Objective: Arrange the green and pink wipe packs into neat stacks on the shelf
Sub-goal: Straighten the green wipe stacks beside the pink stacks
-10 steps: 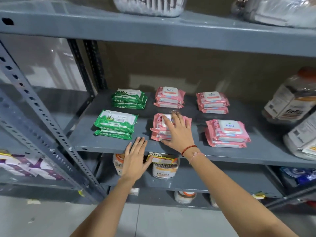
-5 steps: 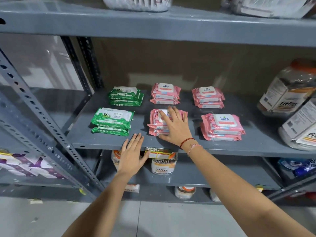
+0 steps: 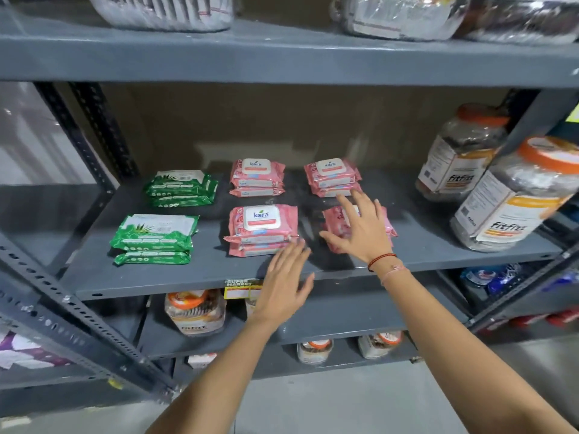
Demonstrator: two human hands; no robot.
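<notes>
On the grey shelf (image 3: pixel 200 274) stand two green wipe stacks, one at the front left (image 3: pixel 155 238) and one behind it (image 3: pixel 181 187). Pink stacks sit at the back middle (image 3: pixel 257 177), back right (image 3: pixel 332 177), front middle (image 3: pixel 261 228) and front right (image 3: pixel 336 225). My right hand (image 3: pixel 360 228) lies flat with spread fingers over the front right pink stack and hides most of it. My left hand (image 3: pixel 286 283) hovers open at the shelf's front edge, its fingertips near the front middle pink stack's right corner. Neither hand grips anything.
Two large fitfizz jars (image 3: pixel 513 195) (image 3: pixel 459 155) with orange lids stand at the shelf's right end. The shelf above (image 3: pixel 282 54) carries plastic-wrapped goods. More jars (image 3: pixel 195 311) sit on the lower shelf. A perforated metal upright (image 3: pixel 47 296) runs diagonally at the left.
My right hand left the front middle pink stack and moved right onto the front right one. My left hand shifted right along the shelf edge.
</notes>
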